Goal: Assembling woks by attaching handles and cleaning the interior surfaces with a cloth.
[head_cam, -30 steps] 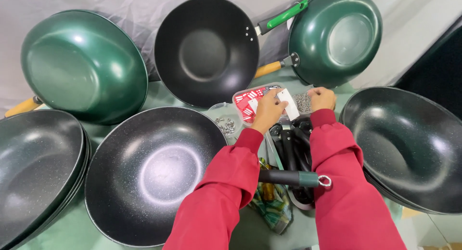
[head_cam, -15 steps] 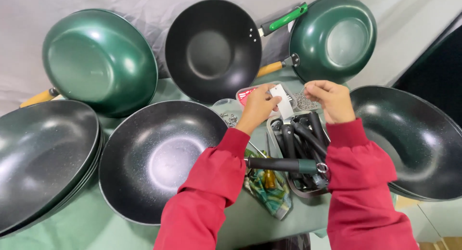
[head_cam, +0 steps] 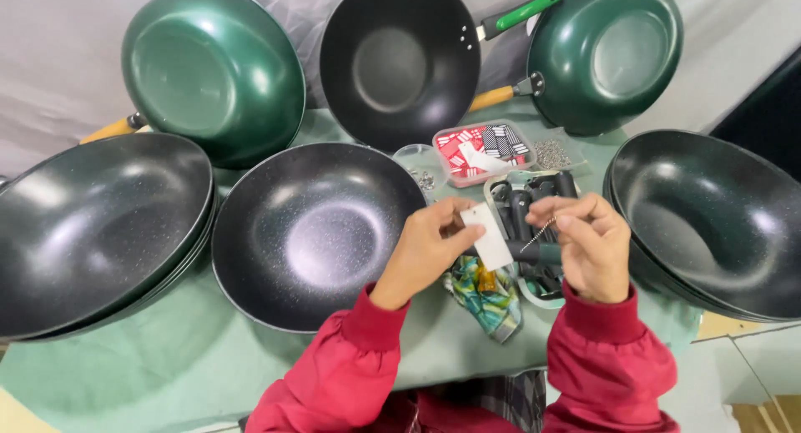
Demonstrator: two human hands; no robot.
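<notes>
Holding a small white tag (head_cam: pixel 491 235) pinched between thumb and fingers, the left hand (head_cam: pixel 425 251) sits just above the table's (head_cam: pixel 125 375) front edge, right of a black wok (head_cam: pixel 317 233). The right hand (head_cam: pixel 588 245) is closed on a thin metal chain (head_cam: pixel 542 231), close beside the tag. Under both hands lie a tray of dark handles (head_cam: pixel 534 201) and a colourful cloth (head_cam: pixel 488 295). Behind them sits a clear box (head_cam: pixel 484 149) of red and white tags. Green and black woks ring the table.
</notes>
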